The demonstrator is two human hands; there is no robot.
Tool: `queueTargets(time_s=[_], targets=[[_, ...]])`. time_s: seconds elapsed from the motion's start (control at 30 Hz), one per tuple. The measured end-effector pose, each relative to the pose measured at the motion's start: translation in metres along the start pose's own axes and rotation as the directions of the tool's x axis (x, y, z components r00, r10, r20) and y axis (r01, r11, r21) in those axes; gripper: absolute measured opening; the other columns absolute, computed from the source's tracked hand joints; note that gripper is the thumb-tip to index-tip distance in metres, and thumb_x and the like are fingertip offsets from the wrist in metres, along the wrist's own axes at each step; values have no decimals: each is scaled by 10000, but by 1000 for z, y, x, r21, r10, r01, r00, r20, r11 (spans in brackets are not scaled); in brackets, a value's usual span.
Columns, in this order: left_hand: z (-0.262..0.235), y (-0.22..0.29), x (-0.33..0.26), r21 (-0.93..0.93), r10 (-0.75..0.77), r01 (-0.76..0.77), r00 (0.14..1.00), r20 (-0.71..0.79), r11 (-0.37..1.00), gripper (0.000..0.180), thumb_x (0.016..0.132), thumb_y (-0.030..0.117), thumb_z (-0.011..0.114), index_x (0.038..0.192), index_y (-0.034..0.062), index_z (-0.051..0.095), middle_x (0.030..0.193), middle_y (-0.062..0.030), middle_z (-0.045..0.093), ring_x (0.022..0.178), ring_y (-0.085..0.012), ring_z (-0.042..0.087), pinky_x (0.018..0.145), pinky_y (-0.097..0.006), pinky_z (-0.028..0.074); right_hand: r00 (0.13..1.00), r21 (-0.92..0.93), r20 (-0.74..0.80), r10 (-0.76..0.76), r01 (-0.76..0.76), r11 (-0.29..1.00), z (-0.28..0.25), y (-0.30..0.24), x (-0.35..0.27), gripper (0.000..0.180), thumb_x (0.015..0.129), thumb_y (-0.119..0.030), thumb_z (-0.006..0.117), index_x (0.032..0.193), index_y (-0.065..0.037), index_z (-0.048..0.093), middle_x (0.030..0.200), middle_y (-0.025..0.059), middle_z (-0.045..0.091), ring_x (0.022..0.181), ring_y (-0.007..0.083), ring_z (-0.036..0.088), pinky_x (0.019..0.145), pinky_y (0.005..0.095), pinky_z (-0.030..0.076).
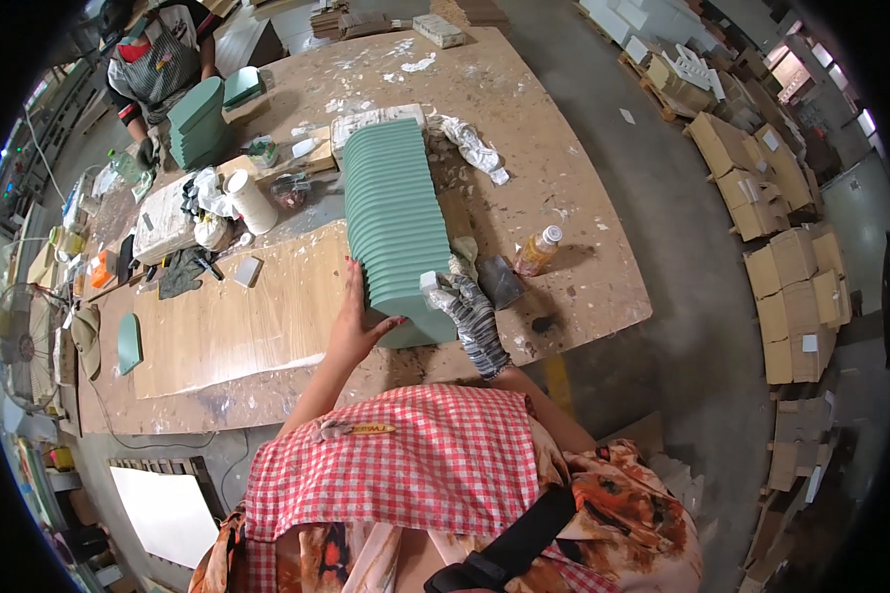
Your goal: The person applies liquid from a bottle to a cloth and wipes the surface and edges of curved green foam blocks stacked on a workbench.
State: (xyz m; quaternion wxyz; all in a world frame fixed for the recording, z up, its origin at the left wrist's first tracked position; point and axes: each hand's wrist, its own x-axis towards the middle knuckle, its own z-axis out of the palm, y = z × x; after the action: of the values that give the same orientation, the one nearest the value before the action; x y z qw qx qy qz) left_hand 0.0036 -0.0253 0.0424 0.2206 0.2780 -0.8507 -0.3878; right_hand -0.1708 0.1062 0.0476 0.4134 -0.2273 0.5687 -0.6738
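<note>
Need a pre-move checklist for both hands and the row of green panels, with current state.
1. Left hand steadying the green panel row: ok, laid against its left side near the close end.
2. Right hand grip on the small pale block: ok, held at the fingertips by the row's near right edge.
3. Both hands gloved: not ok, right gloved, left bare.
4. Bottle clear of the right hand: ok, capped and standing apart to its right.
5. Co-worker clear of this row: ok, at the table's far left.
6. Panel edges free of flaws: cannot tell, too small.
</note>
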Motion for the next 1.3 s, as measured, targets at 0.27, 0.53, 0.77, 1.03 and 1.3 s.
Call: queueTargets(time_s=[0.27, 0.53, 0.77, 1.03, 1.3], targets=[[1, -4, -1, 89, 21, -21, 1000, 4, 996, 1095, 768, 249, 804, 1526, 6, 52, 1576, -269, 71, 1459, -397, 150, 1145, -422, 287, 978, 62, -205, -33, 46, 997, 7, -11, -4, 320, 926, -162, 641, 1185, 22, 609, 1110, 53, 619, 1004, 102, 556, 917, 249, 460], [-21, -30, -20, -90, 68, -57, 990, 120, 994, 883, 814, 165, 758, 1505, 14, 230, 1560, -238, 214, 1450, -338, 235, 1154, -383, 283, 956, 424, 50, -288, 241, 873, 5, -32, -22, 359, 1048, -116, 330, 1355, 39, 434, 1355, 187, 512, 1262, 264, 491, 1074, 362, 407], [-31, -38, -50, -324, -56, 84, 994, 96, 942, 791, 843, 93, 723, 1493, 18, 278, 1548, -200, 286, 1441, -292, 277, 1164, -373, 260, 995, 749, 43, 89, -91, 656, 10, -31, -35, 417, 1019, -295, 474, 1319, -6, 495, 1209, 180, 597, 935, 279, 620, 868, 419, 535], [-39, -29, -57, -429, -121, 142, 990, 76, 892, 697, 868, 83, 697, 1462, -3, 343, 1526, -191, 340, 1432, -283, 298, 1162, -371, 260, 997, 670, 47, 63, -78, 738, 11, -44, -33, 360, 994, -293, 540, 1275, -69, 552, 1017, 99, 622, 745, 177, 566, 659, 321, 499], [-68, 31, -14, -553, 184, -149, 983, 8, 820, 572, 788, 61, 757, 1328, 73, 569, 1386, -136, 503, 1254, -266, 496, 1065, -390, 390, 867, 335, 102, 488, -492, 803, 38, -48, -25, 424, 939, -469, 575, 1131, -98, 647, 829, 38, 657, 601, 127, 568, 459, 235, 435]])
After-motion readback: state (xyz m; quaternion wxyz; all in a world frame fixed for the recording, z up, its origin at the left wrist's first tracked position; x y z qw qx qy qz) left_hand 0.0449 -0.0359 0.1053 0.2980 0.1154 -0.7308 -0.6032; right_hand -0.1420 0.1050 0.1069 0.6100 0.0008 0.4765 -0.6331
